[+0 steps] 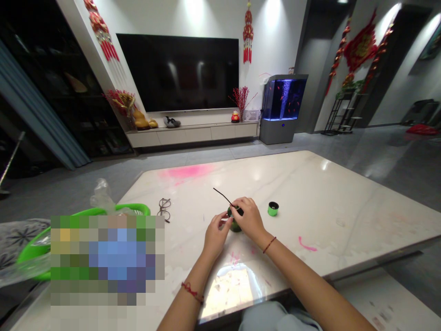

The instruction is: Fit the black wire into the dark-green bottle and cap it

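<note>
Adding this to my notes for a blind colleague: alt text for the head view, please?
The left hand and right hand grip a small green round object with a thin dark stem above a white marble table. A green black-rimmed cup and eyeglasses sit nearby.

Ceiling spotlights (195,9) are lighting the wall (275,32) brightly, glare is shining off the marble table (310,193), the wide lens is bending the edges, and a pixelated patch (106,259) is hiding the lower left.

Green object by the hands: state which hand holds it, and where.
The right hand grips the green object from above, beside the black wire; the left hand touches its side.
</note>
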Available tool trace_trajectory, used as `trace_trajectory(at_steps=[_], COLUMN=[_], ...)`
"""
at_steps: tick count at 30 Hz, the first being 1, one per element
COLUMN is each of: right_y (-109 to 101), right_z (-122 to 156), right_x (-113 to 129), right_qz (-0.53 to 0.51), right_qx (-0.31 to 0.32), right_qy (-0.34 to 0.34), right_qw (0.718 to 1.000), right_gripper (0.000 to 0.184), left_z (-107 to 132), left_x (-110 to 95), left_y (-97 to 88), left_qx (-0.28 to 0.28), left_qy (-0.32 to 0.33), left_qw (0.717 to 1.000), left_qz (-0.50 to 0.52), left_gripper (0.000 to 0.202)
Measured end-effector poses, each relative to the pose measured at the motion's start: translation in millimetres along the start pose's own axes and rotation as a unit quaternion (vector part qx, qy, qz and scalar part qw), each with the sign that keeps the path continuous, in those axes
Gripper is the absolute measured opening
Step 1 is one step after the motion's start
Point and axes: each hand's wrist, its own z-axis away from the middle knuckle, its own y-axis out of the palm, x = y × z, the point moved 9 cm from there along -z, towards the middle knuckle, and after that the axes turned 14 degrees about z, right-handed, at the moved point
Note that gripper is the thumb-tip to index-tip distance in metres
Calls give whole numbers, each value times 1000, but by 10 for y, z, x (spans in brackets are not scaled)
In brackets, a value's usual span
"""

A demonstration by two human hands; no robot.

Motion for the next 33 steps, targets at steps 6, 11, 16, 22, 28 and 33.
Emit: trace_trajectory(at_steps=[6,11,16,22,28,33], right_y=[-11,-11,92,194,244,312], right_z=[21,80,192,323,394,461], right_x=[-11,-139,-403,-597,-586,-582], right_qz=[-17,-37,-93,-179,-220,-174], right_qx=[-6,-12,8,42,67,69], right_qy=[-2,21,78,147,148,134], right_qw=[1000,999,993,972,962,973], right_gripper=[14,27,33,34,34,39], left_z=[0,0,7,8,4,12], left_x=[4,3,5,-5,-27,3], left_y=[5,10,7,1,4,-16], left_qx=[2,2,3,1,5,3], left_qy=[-2,-4,-18,-19,-7,-17], left_qw=[1000,1000,1000,1000,1000,1000], left_qz=[1,9,12,14,18,20], left_gripper=[37,37,39,39,38,37])
